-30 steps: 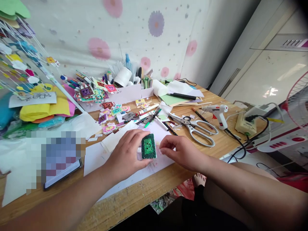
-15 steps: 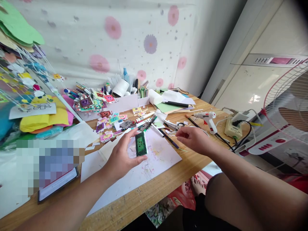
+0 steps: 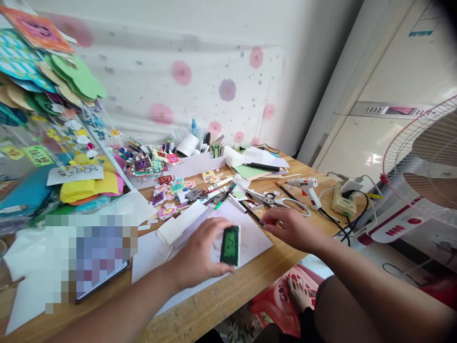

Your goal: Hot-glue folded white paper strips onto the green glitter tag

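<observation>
My left hand (image 3: 205, 252) holds a small green block-like piece (image 3: 230, 245) by its top and bottom edges, above a stained white paper sheet (image 3: 257, 247). The piece has a dark green border, a lighter green middle with small marks, and a white side. My right hand (image 3: 289, 228) is bent over the end of a dark, dotted pencil (image 3: 252, 214), with its fingertips closed at that end. Scissors (image 3: 271, 197) lie just beyond my right hand. Folded white paper (image 3: 183, 221) lies beyond my left hand.
Pens and small colourful paper cards (image 3: 166, 212) crowd the back of the table. A hot glue gun (image 3: 310, 190) and a power strip (image 3: 344, 202) with cords stand at right, near a fan (image 3: 421, 157). A phone (image 3: 103, 281) leans at left.
My left hand has moved right and lower in view with the green piece. My right hand has come down onto the pencil's end. The whole view has shifted too.
</observation>
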Demonstrator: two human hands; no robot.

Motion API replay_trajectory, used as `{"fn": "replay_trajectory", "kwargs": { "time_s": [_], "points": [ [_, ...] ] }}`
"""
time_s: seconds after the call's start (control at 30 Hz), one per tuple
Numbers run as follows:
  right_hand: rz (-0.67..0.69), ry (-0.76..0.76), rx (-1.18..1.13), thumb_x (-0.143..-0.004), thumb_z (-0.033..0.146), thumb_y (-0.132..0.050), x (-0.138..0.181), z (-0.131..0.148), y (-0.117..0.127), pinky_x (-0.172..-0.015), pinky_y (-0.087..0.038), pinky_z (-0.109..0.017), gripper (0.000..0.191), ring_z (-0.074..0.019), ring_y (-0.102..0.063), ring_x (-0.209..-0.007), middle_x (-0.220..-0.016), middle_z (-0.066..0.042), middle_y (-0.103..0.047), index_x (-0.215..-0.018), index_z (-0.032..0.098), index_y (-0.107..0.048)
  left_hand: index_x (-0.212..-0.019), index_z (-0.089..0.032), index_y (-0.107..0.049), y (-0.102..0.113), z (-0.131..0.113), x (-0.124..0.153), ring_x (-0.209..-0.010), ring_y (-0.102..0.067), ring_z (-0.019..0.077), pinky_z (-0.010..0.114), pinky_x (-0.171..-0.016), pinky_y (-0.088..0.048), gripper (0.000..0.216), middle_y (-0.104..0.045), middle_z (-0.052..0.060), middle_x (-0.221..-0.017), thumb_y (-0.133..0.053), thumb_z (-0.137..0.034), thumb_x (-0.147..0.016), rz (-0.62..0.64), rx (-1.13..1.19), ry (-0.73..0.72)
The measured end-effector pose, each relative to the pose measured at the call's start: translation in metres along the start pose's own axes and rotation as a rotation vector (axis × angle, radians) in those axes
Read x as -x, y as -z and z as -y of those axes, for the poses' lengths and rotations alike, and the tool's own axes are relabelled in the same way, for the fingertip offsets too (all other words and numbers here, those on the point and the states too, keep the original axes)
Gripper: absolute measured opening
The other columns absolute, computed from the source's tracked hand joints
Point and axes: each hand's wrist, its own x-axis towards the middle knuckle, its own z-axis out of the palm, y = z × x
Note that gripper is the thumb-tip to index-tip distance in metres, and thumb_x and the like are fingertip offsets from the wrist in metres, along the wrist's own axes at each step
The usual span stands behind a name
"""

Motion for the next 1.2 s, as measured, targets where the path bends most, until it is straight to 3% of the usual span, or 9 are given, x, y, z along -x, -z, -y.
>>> {"fn": "replay_trajectory", "kwargs": {
  "time_s": [0.13,0.43,0.57,0.8,0.93,1.0,1.1,1.2],
  "points": [
    [0.003,0.033,-0.013,-0.086,0.021,-0.054,-0.005,-0.007,-0.001,-0.067,-0.048,-0.028,0.01,-0.0156,-0.062,-0.072,-0.082,-0.004,-0.069,-0.087,0.019,-0.064,-0.124,-0.024,-0.052,-0.002,-0.01,0.0,-0.123,-0.048,0.0315,0.049,-0.107,-0.038,0.074,-0.055,0.012,-0.129,-0.083,-0.031,-0.057,0.185,-0.122,-0.132],
    [0.192,0.085,-0.172,-0.088,0.027,-0.056,-0.026,-0.004,0.001,-0.073,-0.05,-0.027,0.013,-0.0159,-0.063,-0.08,-0.09,-0.005,-0.069,-0.091,0.018,-0.066,-0.127,-0.022,-0.052,0.002,-0.004,-0.005,-0.113,-0.054,0.0297,0.045,-0.1,-0.043,0.073,-0.061,0.012,-0.122,-0.079,-0.046,-0.063,0.238,-0.145,-0.116],
    [0.194,0.113,-0.12,-0.086,0.024,-0.056,-0.039,-0.01,0.006,-0.072,-0.049,-0.029,0.012,-0.0166,-0.063,-0.078,-0.087,-0.005,-0.069,-0.09,0.018,-0.067,-0.133,-0.025,-0.049,0.013,0.008,-0.008,-0.117,-0.054,0.0307,0.046,-0.1,-0.042,0.08,-0.061,0.011,-0.127,-0.078,-0.052,-0.063,0.234,-0.197,-0.014],
    [0.119,0.117,-0.11,-0.086,0.024,-0.056,-0.051,-0.036,0.025,-0.069,-0.048,-0.029,0.014,-0.0162,-0.062,-0.076,-0.086,-0.005,-0.068,-0.092,0.018,-0.067,-0.131,-0.034,-0.051,0.041,0.021,-0.023,-0.121,-0.052,0.0286,0.043,-0.102,-0.039,0.069,-0.06,0.004,-0.129,-0.078,-0.032,-0.067,0.235,-0.37,0.094],
    [0.131,0.165,-0.12,-0.087,0.023,-0.055,-0.048,-0.044,0.025,-0.069,-0.047,-0.029,0.012,-0.0158,-0.06,-0.074,-0.084,-0.004,-0.067,-0.091,0.018,-0.065,-0.133,-0.035,-0.049,0.046,0.022,-0.058,-0.128,-0.047,0.0276,0.043,-0.106,-0.034,0.069,-0.057,0.002,-0.134,-0.073,-0.023,-0.069,0.379,-0.407,0.038],
    [0.134,0.195,-0.125,-0.087,0.022,-0.054,-0.044,-0.046,0.026,-0.069,-0.047,-0.029,0.012,-0.0158,-0.06,-0.074,-0.084,-0.005,-0.067,-0.091,0.018,-0.065,-0.137,-0.038,-0.044,0.049,0.024,-0.075,-0.135,-0.038,0.0292,0.05,-0.111,-0.024,0.076,-0.05,0.001,-0.143,-0.072,-0.02,-0.069,0.44,-0.467,0.023],
    [0.136,0.223,-0.136,-0.088,0.024,-0.053,-0.038,-0.047,0.027,-0.067,-0.047,-0.029,0.012,-0.0161,-0.06,-0.074,-0.083,-0.005,-0.066,-0.09,0.018,-0.064,-0.139,-0.039,-0.041,0.064,0.027,-0.086,-0.14,-0.029,0.0311,0.055,-0.112,-0.018,0.076,-0.036,0.001,-0.153,-0.07,-0.022,-0.07,0.334,-0.604,0.074],
    [0.151,0.222,-0.129,-0.09,0.028,-0.052,-0.03,-0.051,0.03,-0.067,-0.047,-0.03,0.014,-0.0167,-0.06,-0.074,-0.084,-0.004,-0.066,-0.087,0.021,-0.063,-0.13,-0.028,-0.052,0.082,0.031,-0.072,-0.122,-0.052,0.0271,0.043,-0.1,-0.039,0.051,-0.056,0.007,-0.134,-0.06,-0.031,-0.08,0.048,-0.644,0.305]
  ]
}}
